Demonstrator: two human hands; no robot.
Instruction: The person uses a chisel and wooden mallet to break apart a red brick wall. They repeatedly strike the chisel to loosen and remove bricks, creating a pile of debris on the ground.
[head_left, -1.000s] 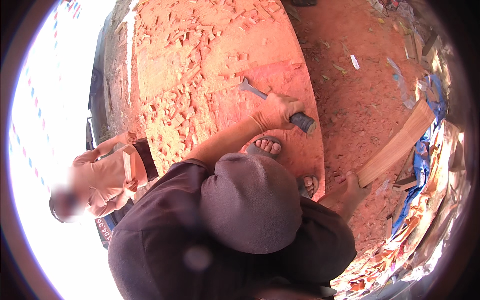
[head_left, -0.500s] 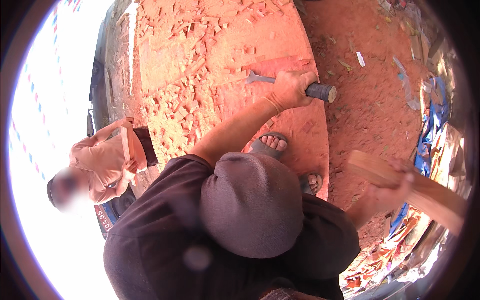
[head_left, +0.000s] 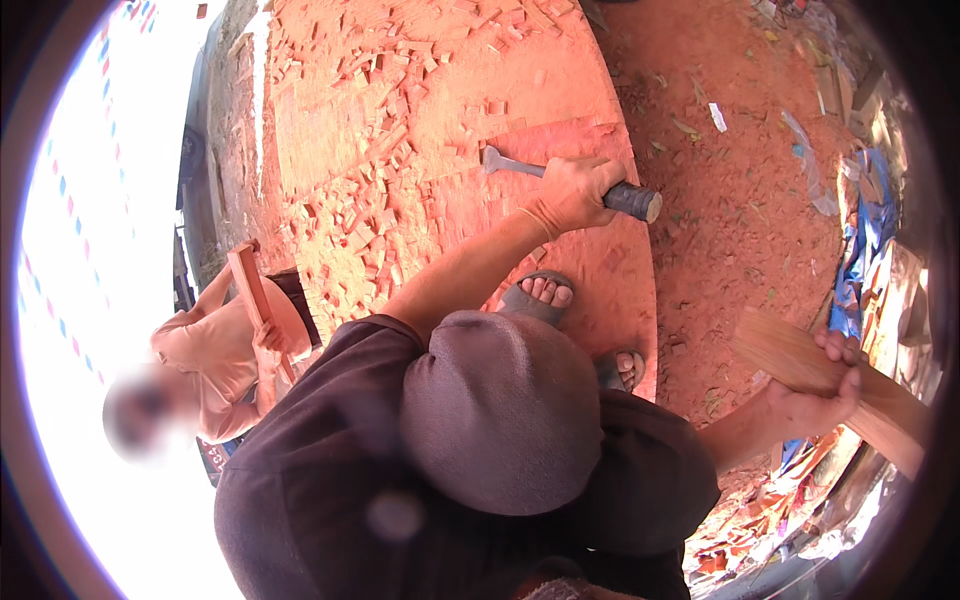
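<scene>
My left hand [head_left: 580, 192] is wrapped round a chisel [head_left: 515, 165], at the foot of its black-wrapped handle [head_left: 634, 201]. The flared metal blade points left, over a large reddish wooden slab [head_left: 560, 80]; whether its edge touches the wood I cannot tell. Out to the right, my right hand [head_left: 805, 400] is closed round a thick, light-brown wooden block [head_left: 790, 355], held well apart from the chisel. The block's far end runs into the dark rim of the picture. Many square wood chips [head_left: 365, 235] lie on the slab, mostly left of the chisel.
My sandalled foot [head_left: 545, 292] stands on the slab; another [head_left: 625, 370] is at its right edge. At left, another person [head_left: 235, 345] holds a reddish plank [head_left: 252, 290]. Red earth [head_left: 740, 200] borders the slab; blue sheeting [head_left: 872, 215] and scraps [head_left: 770, 520] lie farther right.
My left hand and the chisel have shifted slightly left and nearer. My right hand has carried the wooden block rightward, away from the chisel. The other person has moved nearer, turning the plank.
</scene>
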